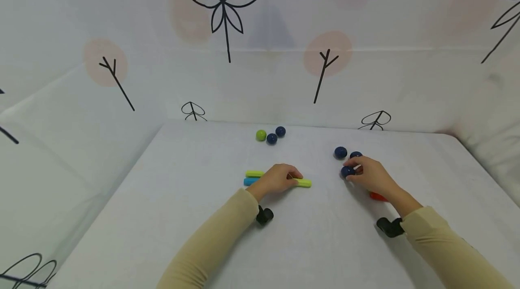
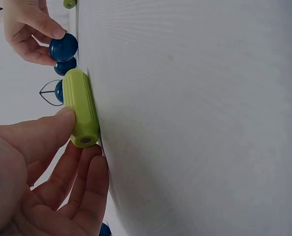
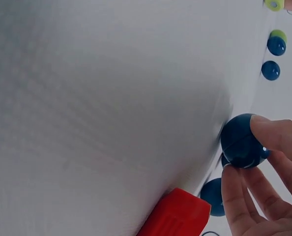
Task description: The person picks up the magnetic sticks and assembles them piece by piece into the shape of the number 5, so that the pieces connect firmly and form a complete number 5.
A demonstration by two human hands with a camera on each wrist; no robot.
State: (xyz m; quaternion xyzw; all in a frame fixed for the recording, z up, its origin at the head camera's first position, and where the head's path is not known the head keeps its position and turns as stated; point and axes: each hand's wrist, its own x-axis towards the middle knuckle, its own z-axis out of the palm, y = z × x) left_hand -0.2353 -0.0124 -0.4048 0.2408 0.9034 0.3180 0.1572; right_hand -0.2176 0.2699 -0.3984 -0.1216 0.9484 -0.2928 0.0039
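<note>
White tabletop (image 1: 325,244) is spreading below: left hand (image 1: 276,179) is pinching a lime rod (image 1: 304,183), right hand (image 1: 373,175) is clamping a navy ball (image 1: 347,172), probably preventing rolling

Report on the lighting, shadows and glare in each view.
Head view: bright, soft shadows on the white table beside both sleeves; left wrist view: dimmer and turned sideways, the ridges of the lime stick in the left hand clear; right wrist view: also dim and sideways, darker toward upper left, the blue ball in the right hand distinct, small glints on two farther balls.
</note>
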